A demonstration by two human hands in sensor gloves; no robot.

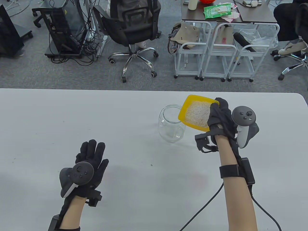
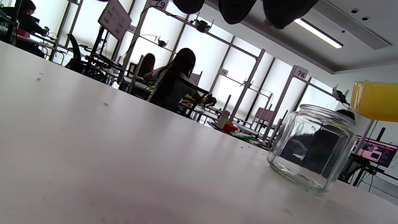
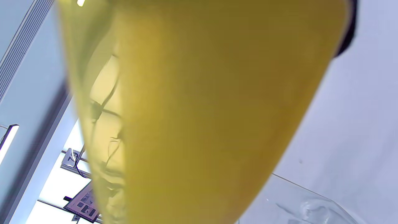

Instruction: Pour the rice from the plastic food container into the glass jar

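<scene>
A clear glass jar (image 1: 171, 126) stands upright and empty on the white table (image 1: 72, 115); it also shows in the left wrist view (image 2: 312, 148). My right hand (image 1: 220, 118) grips a yellow plastic container (image 1: 196, 113) full of white rice (image 1: 197, 113), held in the air just right of the jar's mouth, its left corner over the rim. The container fills the right wrist view (image 3: 199, 105) and shows at the edge of the left wrist view (image 2: 376, 100). My left hand (image 1: 92, 156) lies flat on the table, fingers spread, holding nothing, well left of the jar.
The table's far edge runs behind the jar. Beyond it are an office chair (image 1: 133, 28), white trolleys (image 1: 216, 50) and a computer stand (image 1: 65, 31). A cable (image 1: 204, 207) trails from my right forearm over the table's near edge.
</scene>
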